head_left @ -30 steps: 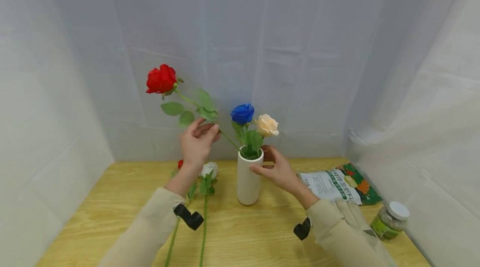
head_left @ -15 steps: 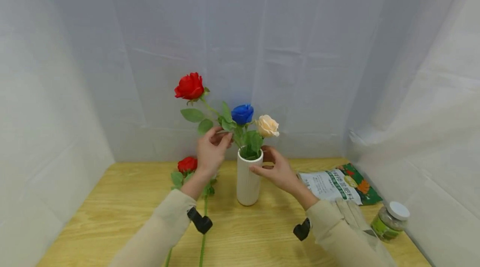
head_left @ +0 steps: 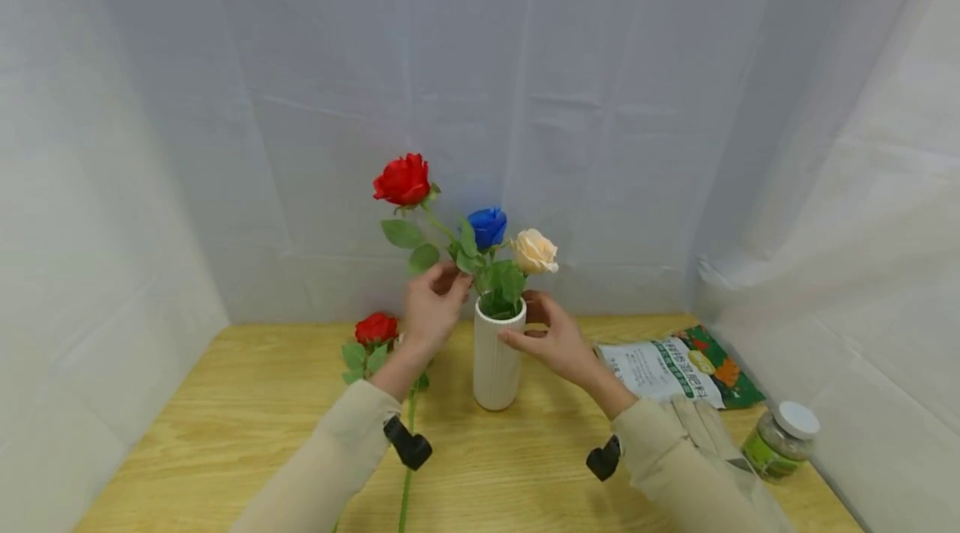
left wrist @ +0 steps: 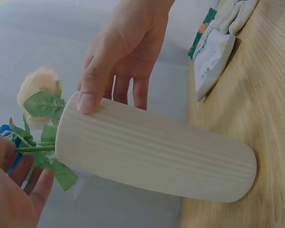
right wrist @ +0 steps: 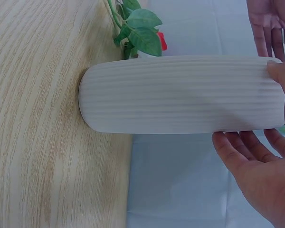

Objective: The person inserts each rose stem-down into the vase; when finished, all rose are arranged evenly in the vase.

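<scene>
Pinching the red rose [head_left: 403,180] by its stem, my left hand [head_left: 432,312] holds it leaning left, the stem running into the upright vase [head_left: 497,366], whose upper wall my right hand [head_left: 558,341] grips between thumb and fingers. Beside it in the vase stand a blue rose [head_left: 487,227] and a cream rose [head_left: 536,251]; a second red rose [head_left: 377,329] lies leftward on the table [head_left: 225,400].

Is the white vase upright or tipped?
Upright: the white vase stands base-down on the table, the right hand holding its upper end.
</scene>
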`<action>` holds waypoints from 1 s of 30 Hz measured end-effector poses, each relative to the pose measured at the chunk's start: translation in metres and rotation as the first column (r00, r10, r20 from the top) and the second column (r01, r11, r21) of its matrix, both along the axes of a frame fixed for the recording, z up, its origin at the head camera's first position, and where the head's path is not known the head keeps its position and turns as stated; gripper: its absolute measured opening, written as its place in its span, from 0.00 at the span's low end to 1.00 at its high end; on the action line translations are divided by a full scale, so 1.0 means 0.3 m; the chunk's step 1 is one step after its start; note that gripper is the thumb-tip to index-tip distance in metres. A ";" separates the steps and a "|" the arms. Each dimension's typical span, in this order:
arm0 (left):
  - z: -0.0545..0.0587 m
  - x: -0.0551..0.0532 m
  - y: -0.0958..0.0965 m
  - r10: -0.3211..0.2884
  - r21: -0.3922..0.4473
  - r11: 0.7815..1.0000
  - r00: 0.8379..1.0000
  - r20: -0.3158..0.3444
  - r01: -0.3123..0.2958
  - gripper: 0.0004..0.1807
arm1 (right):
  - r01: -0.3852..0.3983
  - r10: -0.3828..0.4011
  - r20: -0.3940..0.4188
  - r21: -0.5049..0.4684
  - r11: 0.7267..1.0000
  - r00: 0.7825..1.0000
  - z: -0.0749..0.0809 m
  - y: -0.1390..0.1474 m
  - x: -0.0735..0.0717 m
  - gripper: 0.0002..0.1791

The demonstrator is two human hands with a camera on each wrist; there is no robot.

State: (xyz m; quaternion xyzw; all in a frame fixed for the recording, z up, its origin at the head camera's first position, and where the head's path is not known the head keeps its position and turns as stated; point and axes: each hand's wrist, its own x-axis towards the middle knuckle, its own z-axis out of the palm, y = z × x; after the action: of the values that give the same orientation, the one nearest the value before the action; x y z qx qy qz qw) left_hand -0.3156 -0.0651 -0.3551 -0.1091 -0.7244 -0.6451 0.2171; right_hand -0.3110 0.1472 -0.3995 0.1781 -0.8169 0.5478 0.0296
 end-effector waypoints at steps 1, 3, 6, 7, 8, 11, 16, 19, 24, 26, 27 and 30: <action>-0.003 -0.001 0.001 0.004 -0.019 1.000 1.000 -0.004 -0.004 0.10 | -0.001 0.001 0.000 -0.002 1.000 1.000 -0.001 0.001 0.001 0.40; -0.010 -0.003 0.003 0.016 -0.063 0.998 1.000 -0.012 -0.016 0.09 | -0.003 0.003 -0.001 -0.007 1.000 1.000 -0.001 0.002 0.003 0.40; -0.020 -0.003 0.004 0.024 -0.124 0.992 0.999 -0.021 -0.027 0.08 | -0.006 0.006 0.000 -0.016 1.000 1.000 0.001 0.002 0.006 0.40; -0.023 -0.003 0.004 0.021 -0.138 0.990 1.000 -0.022 -0.024 0.08 | -0.006 0.006 0.000 -0.017 1.000 1.000 0.002 0.001 0.008 0.40; -0.026 -0.004 0.004 0.023 -0.150 0.988 1.000 -0.019 -0.025 0.08 | -0.005 0.005 -0.001 -0.017 1.000 1.000 0.005 0.000 0.008 0.40; -0.033 -0.004 0.002 0.025 -0.174 0.984 1.000 0.005 -0.023 0.09 | -0.004 0.004 -0.003 -0.014 1.000 1.000 0.008 0.000 0.011 0.40; -0.043 -0.006 -0.001 0.021 -0.208 0.978 1.000 0.024 -0.015 0.10 | 0.000 0.000 -0.004 -0.010 1.000 1.000 0.006 0.002 0.011 0.40; -0.049 -0.004 -0.001 0.010 -0.229 0.973 1.000 0.024 -0.004 0.11 | 0.000 0.000 -0.001 -0.013 1.000 1.000 0.003 0.003 0.009 0.40; -0.057 -0.003 -0.002 -0.008 -0.258 0.966 0.999 0.037 0.017 0.11 | -0.006 0.006 0.004 -0.016 1.000 1.000 -0.005 0.003 0.003 0.39; -0.059 -0.004 -0.003 -0.009 -0.269 0.963 0.999 0.043 0.020 0.11 | -0.009 0.009 0.003 -0.016 1.000 1.000 -0.006 0.003 0.001 0.39; -0.060 -0.005 -0.003 -0.009 -0.276 0.961 0.999 0.044 0.020 0.11 | -0.009 0.009 0.003 -0.014 1.000 1.000 -0.006 0.003 0.000 0.39; -0.062 -0.007 -0.001 -0.012 -0.300 0.954 0.999 0.049 0.026 0.11 | -0.008 0.008 -0.001 -0.012 1.000 1.000 -0.003 0.003 -0.001 0.39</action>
State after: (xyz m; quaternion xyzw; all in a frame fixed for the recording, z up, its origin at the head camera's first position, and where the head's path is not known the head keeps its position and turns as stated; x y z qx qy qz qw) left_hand -0.3177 -0.0653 -0.3736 -0.1327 -0.8179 -0.5319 0.1748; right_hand -0.3113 0.1480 -0.4004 0.1817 -0.8127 0.5529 0.0290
